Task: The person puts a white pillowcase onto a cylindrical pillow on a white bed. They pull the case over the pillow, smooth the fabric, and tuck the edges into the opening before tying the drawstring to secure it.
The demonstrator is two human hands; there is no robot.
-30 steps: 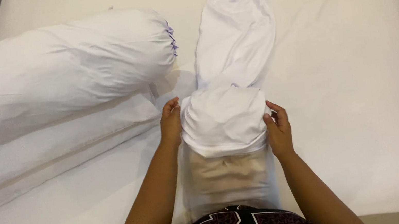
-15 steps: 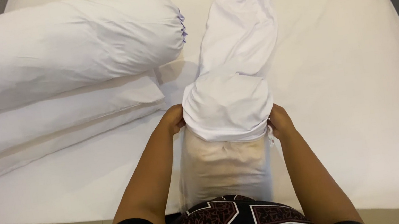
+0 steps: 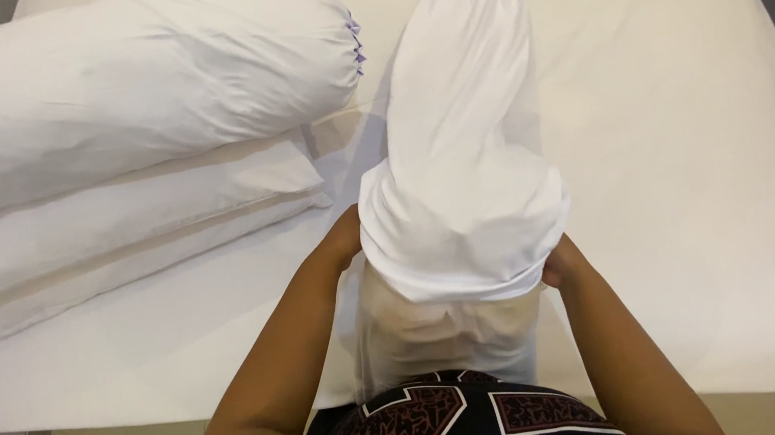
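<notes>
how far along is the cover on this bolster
Done: the white cover already sheathes the far part of the bolster, frilled end away. In hand: the left hand and right hand grip the bunched open edge. Left: the cream bolster end nearest the person is bare.

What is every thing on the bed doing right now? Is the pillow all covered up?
white cover: partly pulled over the bolster, bunched at its lower edge
bolster: near end bare
left hand: gripping the cover's edge
right hand: gripping the cover's edge
big bolster: fully covered, lying on its side
flat pillows: stacked, lying flat
bed sheet: spread over the bed
</notes>
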